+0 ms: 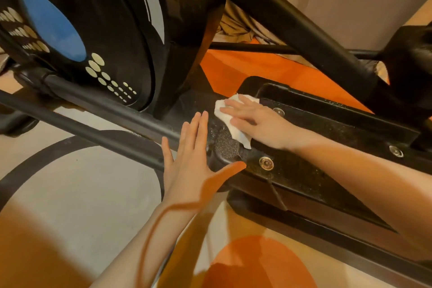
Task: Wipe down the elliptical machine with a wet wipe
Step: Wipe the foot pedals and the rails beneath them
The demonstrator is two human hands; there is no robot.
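The black elliptical machine fills the view, its flywheel housing (77,30) with a blue disc and pale dots at upper left. A black gritty foot pedal (327,128) runs from the centre to the right, with round metal bolts. My right hand (254,121) lies flat on a white wet wipe (228,117), pressing it against the pedal's front end with straight fingers. My left hand (191,161) rests flat beside it, fingers straight over the black side rail (98,119), thumb stretched along the pedal's near edge.
A thick black frame tube (294,23) slants across the upper right. The floor is a rug (70,184) with grey, orange and black curved shapes. Crumpled beige cloth (236,25) lies behind the machine.
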